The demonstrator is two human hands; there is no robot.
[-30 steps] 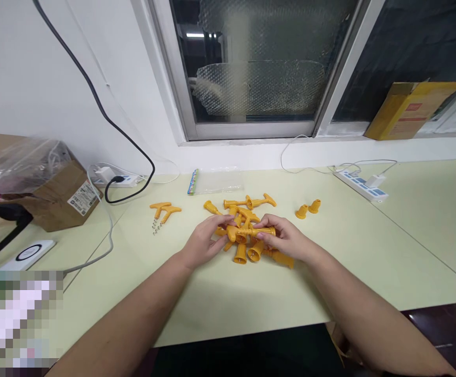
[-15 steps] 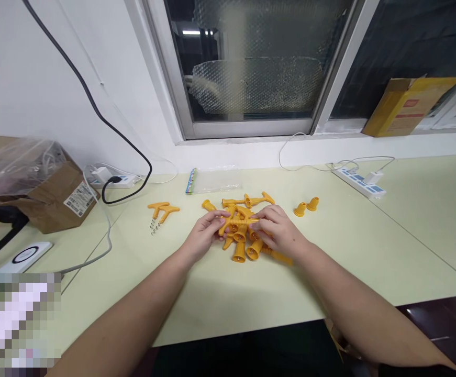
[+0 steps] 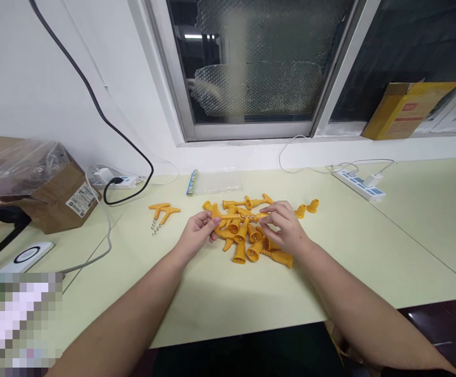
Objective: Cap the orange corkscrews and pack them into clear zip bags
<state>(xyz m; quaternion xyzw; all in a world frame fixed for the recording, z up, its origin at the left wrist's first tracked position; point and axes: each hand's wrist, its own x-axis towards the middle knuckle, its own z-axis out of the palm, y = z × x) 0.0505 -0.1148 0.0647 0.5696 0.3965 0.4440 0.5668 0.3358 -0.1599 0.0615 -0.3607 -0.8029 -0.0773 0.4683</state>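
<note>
The left hand [image 3: 197, 234] is closed, thumb against fingers, on the crossbar of a yellow T-handle [image 3: 215, 212], whose ribbed shank points toward the right hand [image 3: 283, 226]. The right hand holds a narrow pinch on a yellow sleeve [image 3: 263, 215]; the fingers cover most of it. Between the two grips a metal spiral [image 3: 248, 216] lies bare, in line with both parts. The crossbar appears to be held because it gives the firmest purchase, and the sleeve by its sides so that both pieces stay on one axis; the spiral is left untouched, presumably for its point. All this is held above a pile of yellow corkscrews [image 3: 239, 254], several with bell-shaped mouths facing the near edge of the table [image 3: 196, 303]. To the left, well apart from the pile, two loose corkscrews [image 3: 170, 211] lie with spirals exposed; to the right stand two loose sleeves [image 3: 313, 206]. This placing suggests a sorting by kind, one to each side. Behind the pile lies a clear bag [image 3: 217, 180]; farther right, a power strip [image 3: 359, 183]. Compared with half a second ago, the hands are farther apart, the T-handle sits farther left, and the spiral now shows plainly between handle and sleeve.
</note>
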